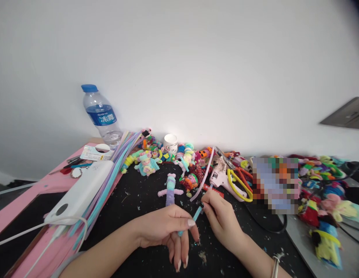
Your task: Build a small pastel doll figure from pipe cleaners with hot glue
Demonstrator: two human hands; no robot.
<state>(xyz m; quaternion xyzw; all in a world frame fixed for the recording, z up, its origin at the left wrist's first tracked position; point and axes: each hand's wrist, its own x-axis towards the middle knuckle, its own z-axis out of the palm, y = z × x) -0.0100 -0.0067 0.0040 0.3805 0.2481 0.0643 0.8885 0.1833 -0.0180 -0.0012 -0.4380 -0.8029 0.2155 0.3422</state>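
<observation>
My left hand (167, 231) and my right hand (222, 220) meet over the black mat (133, 200) and both pinch a light blue pipe cleaner (196, 214). The left thumb and fingers close on its lower end. The right fingertips close on its upper end. A small purple and teal pipe-cleaner doll (170, 190) lies on the mat just beyond my left hand. A lilac pipe cleaner (203, 177) lies slanted beyond my right hand.
A bundle of pastel pipe cleaners (109, 181) and a white power bank (80, 195) lie left. A water bottle (101, 116) stands behind. A glue gun (221, 177), yellow-handled scissors (240, 181) and several colourful figures crowd the back and right.
</observation>
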